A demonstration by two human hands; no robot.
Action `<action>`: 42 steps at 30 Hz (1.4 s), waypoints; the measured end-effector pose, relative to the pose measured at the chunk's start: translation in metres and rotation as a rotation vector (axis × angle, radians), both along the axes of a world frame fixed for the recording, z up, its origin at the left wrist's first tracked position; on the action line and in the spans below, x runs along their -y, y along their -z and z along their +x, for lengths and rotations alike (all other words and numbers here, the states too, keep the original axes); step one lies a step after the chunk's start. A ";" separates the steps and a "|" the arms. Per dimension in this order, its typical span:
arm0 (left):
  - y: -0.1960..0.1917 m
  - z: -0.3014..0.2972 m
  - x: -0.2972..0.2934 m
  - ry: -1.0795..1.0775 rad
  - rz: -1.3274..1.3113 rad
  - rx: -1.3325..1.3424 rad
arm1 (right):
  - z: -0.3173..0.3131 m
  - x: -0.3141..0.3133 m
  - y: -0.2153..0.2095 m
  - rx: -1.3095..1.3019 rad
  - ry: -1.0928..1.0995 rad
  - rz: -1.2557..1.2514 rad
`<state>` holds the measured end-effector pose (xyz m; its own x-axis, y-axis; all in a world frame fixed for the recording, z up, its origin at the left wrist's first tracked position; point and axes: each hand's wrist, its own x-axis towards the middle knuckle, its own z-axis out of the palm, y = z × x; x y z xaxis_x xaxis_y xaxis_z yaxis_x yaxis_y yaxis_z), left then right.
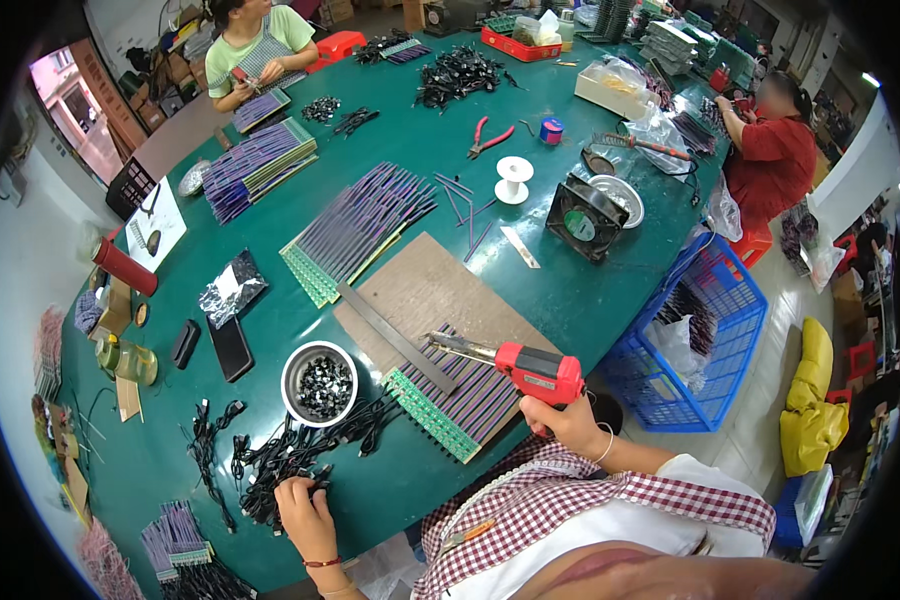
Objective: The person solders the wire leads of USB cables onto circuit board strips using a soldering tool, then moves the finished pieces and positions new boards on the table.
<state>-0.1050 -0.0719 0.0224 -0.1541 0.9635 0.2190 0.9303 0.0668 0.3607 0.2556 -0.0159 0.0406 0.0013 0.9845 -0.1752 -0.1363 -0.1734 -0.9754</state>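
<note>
My right hand (570,425) is closed round the grip of a red and black soldering gun (540,372). Its metal tip reaches over a panel of green circuit boards (432,415) with purple strips. A flat metal bar (395,338) lies across the strips, on a brown board (425,280). At the near edge, my left hand (307,520) has its fingers curled into a heap of black cables (270,465); the fingertips are partly hidden among them. Beside the heap stands a metal bowl (288,385) of small black and silver parts.
More strip panels (360,225) lie farther back, near red pliers (490,138), a white spool (513,180) and a black fan (583,220). A phone (230,350) rests at left. A blue crate (690,340) stands at right. Two people sit across the table.
</note>
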 end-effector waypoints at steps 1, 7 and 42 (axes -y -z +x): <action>0.002 -0.002 -0.001 0.045 -0.027 -0.031 | 0.000 0.000 0.001 -0.016 0.013 -0.022; 0.020 0.000 -0.017 0.123 0.215 0.169 | -0.006 -0.003 0.000 -0.010 -0.052 0.023; -0.032 0.150 -0.038 0.028 0.383 1.511 | -0.048 -0.003 -0.025 -0.107 -0.189 0.025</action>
